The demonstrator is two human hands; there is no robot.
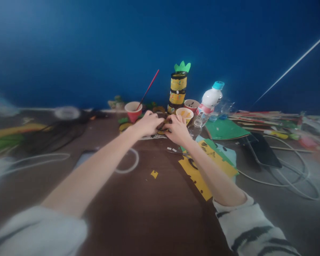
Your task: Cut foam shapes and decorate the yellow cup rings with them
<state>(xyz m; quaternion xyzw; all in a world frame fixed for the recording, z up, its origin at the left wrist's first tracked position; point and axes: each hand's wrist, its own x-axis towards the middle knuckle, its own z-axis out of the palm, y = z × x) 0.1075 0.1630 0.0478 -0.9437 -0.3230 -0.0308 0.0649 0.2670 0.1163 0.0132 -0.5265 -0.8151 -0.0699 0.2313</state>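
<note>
Both arms stretch forward to the back of the table. My left hand (150, 123) has its fingers curled down at a small black-and-yellow piece (162, 131), which the fingers partly hide. From the other side, my right hand (177, 128) pinches the same piece, so the hands nearly meet. Beneath them lies a pale strip with dark marks (158, 136). Just behind the right hand stand a cup with yellow contents (185, 113) and a black-and-yellow banded cylinder (178, 90) topped by green paper leaves (182, 66).
A red cup (133, 113) with a red stick stands left of the hands. On the right are a white bottle (209, 101), green sheet (226, 128), cut yellow paper (200, 170), scissors (177, 152), a phone (264, 151) and looped cable. A yellow scrap (154, 174) lies in front.
</note>
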